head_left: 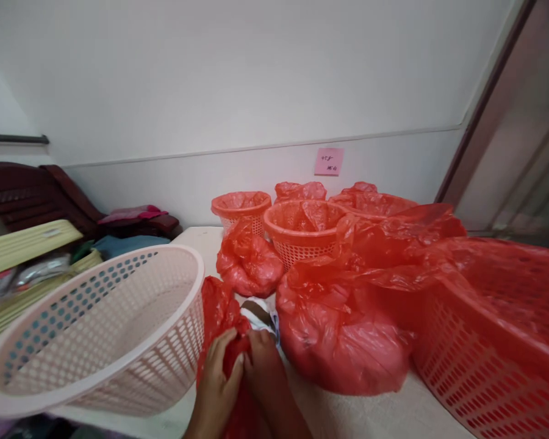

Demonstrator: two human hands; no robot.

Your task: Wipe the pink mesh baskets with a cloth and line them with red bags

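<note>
Both hands are together at the lower middle, on a crumpled red plastic bag point(217, 305). My left hand point(222, 372) has its fingers closed on the bag's gathered plastic. Right beside it, my right hand point(263, 360) also grips the plastic, with its fingertips partly hidden. Just beyond my right hand lies a white and brown bundle point(256, 311), which looks like folded cloth. A large filled red bag point(343, 329) rests to the right of the hands. Behind them sits a smaller tied red bag point(249, 262).
A pale pink basket point(183, 323) leans at the left on the white table point(205, 238). Red baskets stand behind, one point(302, 231) mid-table and a large one point(485, 329) at the right, lined with red plastic. A pink note point(328, 161) is on the wall. Brown chairs point(32, 195) stand far left.
</note>
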